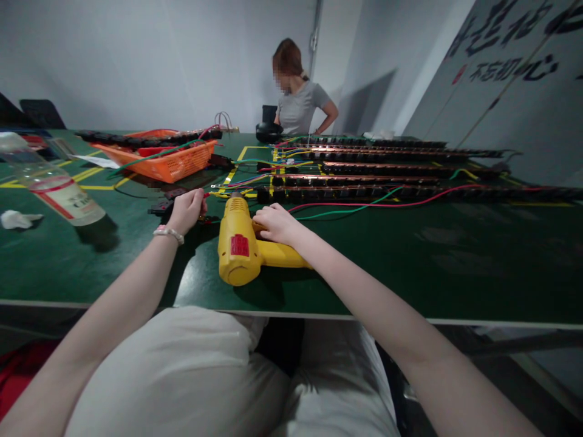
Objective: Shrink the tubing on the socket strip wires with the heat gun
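Note:
A yellow heat gun [239, 246] lies on its side on the green table, its nozzle toward the far side and its handle to the right. My right hand [276, 221] is closed on the handle near the body. To the left of the nozzle, my left hand [187, 211] is closed in a pinch on thin coloured wires [217, 192]. Those wires run right to a long black strip [346, 193] with copper along it. Under my left hand sits a small black part, mostly hidden.
Several black and copper strips [387, 169] lie across the right side. An orange basket [170, 167] stands back left, near a clear bottle [68, 194] and crumpled white tissue [20, 220]. A person [300, 100] is behind the table.

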